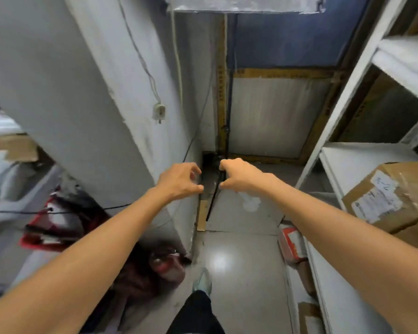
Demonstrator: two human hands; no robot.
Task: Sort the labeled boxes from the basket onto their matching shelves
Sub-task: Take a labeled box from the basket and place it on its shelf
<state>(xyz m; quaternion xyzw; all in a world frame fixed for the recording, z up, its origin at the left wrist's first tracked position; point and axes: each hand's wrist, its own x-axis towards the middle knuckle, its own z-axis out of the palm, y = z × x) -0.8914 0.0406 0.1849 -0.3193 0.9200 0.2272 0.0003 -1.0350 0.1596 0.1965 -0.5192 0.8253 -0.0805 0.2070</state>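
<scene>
Loosely curled, fingers of left hand (179,182) and right hand (239,175) grip nothing near creased cardboard box (396,196).

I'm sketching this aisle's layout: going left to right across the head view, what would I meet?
red container → left hand → right hand → small red-and-white box → labelled cardboard box
</scene>
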